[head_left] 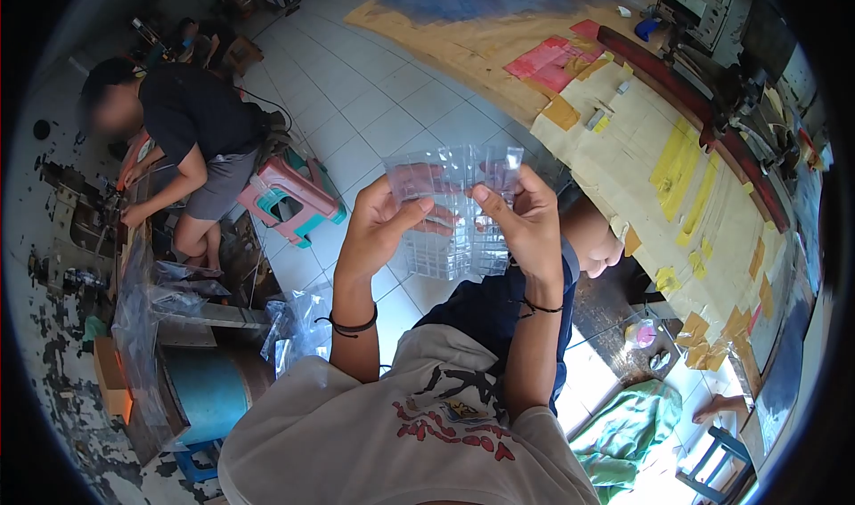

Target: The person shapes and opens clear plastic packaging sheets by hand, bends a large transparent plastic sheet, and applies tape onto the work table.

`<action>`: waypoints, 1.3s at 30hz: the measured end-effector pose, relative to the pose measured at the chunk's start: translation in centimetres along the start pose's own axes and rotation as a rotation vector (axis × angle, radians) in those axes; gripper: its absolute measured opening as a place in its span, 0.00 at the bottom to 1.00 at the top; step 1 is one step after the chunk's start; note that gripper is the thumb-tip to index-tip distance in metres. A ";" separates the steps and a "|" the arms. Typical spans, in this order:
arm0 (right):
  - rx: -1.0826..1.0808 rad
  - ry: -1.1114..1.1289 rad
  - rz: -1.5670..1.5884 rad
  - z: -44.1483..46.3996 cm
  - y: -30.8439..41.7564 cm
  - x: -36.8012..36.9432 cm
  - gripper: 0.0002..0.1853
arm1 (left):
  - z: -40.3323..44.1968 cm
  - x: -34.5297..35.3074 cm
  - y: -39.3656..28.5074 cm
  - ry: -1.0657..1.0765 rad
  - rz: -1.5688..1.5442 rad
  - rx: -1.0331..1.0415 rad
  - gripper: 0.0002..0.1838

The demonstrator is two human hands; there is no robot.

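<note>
A clear plastic piece with a grid pattern [438,254], perhaps a folded sheet or tray, is held up in front of my lap. My left hand [385,218] grips its left side, thumb on the near face and fingers behind, visible through the plastic. On the other side my right hand [527,224] pinches it the same way, thumb near the middle fold. The upper edge flares outward between both hands. Glare hides whether it is one layer or several.
On the right stands a worktable [614,166] covered with taped cardboard, a long dark red bar [686,86] along it. A pink and green plastic stool [289,198] is on the tiled floor. At left, a co-worker [191,122] bends over a bench. Clear plastic bags [298,327] lie nearby.
</note>
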State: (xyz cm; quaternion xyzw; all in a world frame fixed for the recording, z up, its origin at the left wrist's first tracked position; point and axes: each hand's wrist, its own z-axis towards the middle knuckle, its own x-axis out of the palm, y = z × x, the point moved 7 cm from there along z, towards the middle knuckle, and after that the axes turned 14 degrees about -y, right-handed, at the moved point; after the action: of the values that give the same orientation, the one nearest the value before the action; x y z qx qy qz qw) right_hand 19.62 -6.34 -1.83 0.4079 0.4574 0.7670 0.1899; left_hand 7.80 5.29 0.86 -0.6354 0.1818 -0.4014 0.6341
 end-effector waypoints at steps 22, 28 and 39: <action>-0.234 0.077 -0.074 -0.2 1.5 0.3 0.10 | -0.4 -1.6 -0.1 0.399 0.082 0.108 0.34; -0.350 0.100 -0.210 -0.4 2.3 0.7 0.17 | -0.7 -0.8 -1.2 0.186 0.190 0.070 0.25; 0.105 0.087 0.045 -0.2 0.7 -0.4 0.29 | -0.4 -2.6 -1.4 0.126 0.148 0.065 0.16</action>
State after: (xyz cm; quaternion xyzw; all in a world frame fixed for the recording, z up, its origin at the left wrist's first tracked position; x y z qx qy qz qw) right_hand 19.77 -7.04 -1.46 0.3939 0.4953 0.7631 0.1310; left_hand 5.47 7.12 1.45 -0.5729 0.2548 -0.3981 0.6696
